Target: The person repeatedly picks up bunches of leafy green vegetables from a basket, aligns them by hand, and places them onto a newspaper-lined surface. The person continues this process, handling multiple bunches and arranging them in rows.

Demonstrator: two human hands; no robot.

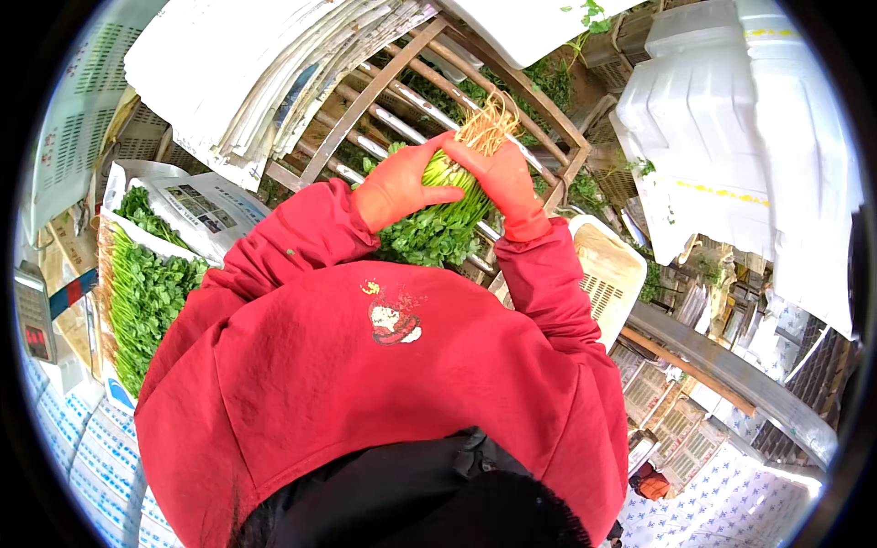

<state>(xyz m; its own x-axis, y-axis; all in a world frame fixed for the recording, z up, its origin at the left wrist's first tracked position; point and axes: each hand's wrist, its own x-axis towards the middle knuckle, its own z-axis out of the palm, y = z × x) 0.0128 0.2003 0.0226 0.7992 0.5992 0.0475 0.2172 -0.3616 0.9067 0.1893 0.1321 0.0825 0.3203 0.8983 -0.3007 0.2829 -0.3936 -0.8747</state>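
Observation:
A bunch of leafy greens point(437, 236) is gripped between both my hands, its pale stringy roots pointing away from me and its leaves toward my chest. My left hand point(398, 188), in an orange rubber glove, is closed around the left side of the stems, with the thumb lying across them. On the right side, my right hand point(508, 185) in a matching glove is wrapped over the stems just below the roots. Beneath the bunch is a rusty metal rack point(372, 146) of parallel bars.
A thick stack of paper sheets point(228, 78) rests at the rack's far left. More greens point(151, 306) fill a paper-lined box on my left, near a scale point(35, 315). White foam boxes point(699, 146) stand at right. A beige plastic basket point(610, 274) sits beside my right forearm.

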